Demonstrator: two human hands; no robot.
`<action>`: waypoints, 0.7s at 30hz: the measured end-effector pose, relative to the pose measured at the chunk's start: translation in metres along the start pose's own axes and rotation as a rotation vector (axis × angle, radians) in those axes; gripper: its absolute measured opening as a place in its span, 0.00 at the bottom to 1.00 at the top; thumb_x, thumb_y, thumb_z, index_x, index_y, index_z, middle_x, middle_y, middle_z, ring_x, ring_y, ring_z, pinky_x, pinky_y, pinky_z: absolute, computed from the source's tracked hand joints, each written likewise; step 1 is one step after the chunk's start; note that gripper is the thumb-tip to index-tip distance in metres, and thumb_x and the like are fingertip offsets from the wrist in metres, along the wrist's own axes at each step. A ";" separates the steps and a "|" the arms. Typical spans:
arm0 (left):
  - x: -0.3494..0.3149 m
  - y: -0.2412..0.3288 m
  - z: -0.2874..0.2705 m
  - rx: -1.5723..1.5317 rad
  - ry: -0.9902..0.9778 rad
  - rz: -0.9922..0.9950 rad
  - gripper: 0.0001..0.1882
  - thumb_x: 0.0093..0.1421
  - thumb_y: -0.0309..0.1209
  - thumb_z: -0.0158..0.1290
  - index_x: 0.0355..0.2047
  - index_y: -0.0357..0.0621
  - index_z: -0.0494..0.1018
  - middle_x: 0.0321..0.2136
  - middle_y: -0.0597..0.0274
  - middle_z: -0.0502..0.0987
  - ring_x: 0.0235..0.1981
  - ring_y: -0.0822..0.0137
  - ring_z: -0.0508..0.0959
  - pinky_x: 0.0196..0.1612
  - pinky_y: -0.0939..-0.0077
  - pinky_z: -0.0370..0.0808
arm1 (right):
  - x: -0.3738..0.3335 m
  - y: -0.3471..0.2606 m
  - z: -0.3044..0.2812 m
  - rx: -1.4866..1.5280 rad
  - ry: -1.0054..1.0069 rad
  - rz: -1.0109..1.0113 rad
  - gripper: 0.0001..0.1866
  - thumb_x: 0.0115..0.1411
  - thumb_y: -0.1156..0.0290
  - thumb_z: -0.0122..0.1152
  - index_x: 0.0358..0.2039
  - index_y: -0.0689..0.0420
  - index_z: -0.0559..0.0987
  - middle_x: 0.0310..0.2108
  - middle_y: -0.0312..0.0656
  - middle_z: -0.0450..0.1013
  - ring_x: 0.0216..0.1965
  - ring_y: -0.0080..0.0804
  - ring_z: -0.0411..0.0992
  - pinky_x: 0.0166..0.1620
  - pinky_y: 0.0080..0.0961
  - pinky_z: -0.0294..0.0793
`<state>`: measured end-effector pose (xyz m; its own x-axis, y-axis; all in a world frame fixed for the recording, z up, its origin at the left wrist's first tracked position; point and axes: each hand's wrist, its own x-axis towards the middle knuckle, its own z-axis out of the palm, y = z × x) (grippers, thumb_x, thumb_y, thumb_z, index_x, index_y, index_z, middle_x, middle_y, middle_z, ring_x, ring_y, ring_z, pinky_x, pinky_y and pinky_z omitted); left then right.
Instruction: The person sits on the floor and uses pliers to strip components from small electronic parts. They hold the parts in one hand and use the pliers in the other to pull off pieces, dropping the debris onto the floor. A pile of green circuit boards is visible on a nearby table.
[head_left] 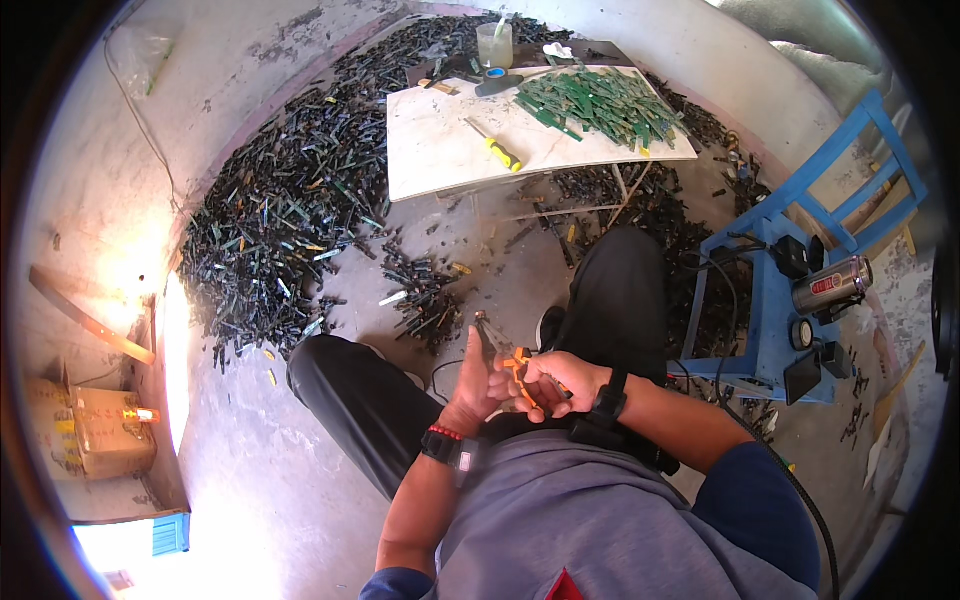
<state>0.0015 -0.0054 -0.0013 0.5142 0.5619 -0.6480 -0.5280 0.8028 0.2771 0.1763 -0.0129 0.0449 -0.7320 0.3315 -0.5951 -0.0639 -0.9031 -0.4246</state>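
Both hands meet above my lap, between my spread knees. My right hand is closed around an orange-and-black hand tool; its exact kind is partly hidden by my fingers. Close beside it, my left hand has one digit pointing up and the other fingers curled in. A thin, dark greyish piece rises beside that digit, too blurred to name. Dark straps circle both wrists, with a red beaded band on the left one.
Ahead stands a white-topped table with a pile of green strips, a yellow-handled screwdriver and a cloudy cup. Dark strips heap across the floor. A blue chair at right bears a metal flask and cables.
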 end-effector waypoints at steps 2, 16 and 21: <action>0.001 -0.001 -0.002 -0.002 0.004 -0.015 0.34 0.53 0.70 0.36 0.15 0.51 0.61 0.07 0.72 0.53 0.06 0.77 0.48 0.09 0.85 0.45 | -0.004 -0.003 0.004 -0.067 0.048 0.000 0.13 0.52 0.65 0.43 0.33 0.59 0.70 0.24 0.42 0.71 0.21 0.32 0.71 0.13 0.16 0.53; 0.000 -0.004 0.000 -0.041 0.036 -0.042 0.32 0.55 0.67 0.38 0.16 0.50 0.62 0.08 0.74 0.54 0.06 0.79 0.48 0.09 0.86 0.45 | -0.015 -0.010 0.002 -0.093 -0.047 0.107 0.13 0.56 0.66 0.45 0.37 0.59 0.72 0.31 0.44 0.74 0.31 0.35 0.74 0.23 0.20 0.69; -0.003 0.000 0.007 -0.014 0.019 0.017 0.32 0.55 0.67 0.40 0.16 0.50 0.62 0.08 0.74 0.54 0.06 0.80 0.48 0.08 0.88 0.44 | -0.009 -0.001 0.003 -0.013 -0.118 0.084 0.15 0.57 0.64 0.43 0.41 0.56 0.71 0.34 0.44 0.73 0.35 0.36 0.74 0.26 0.22 0.71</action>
<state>0.0047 -0.0057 0.0060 0.4918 0.5715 -0.6569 -0.5460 0.7901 0.2787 0.1812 -0.0157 0.0524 -0.8091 0.2197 -0.5450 0.0093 -0.9226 -0.3856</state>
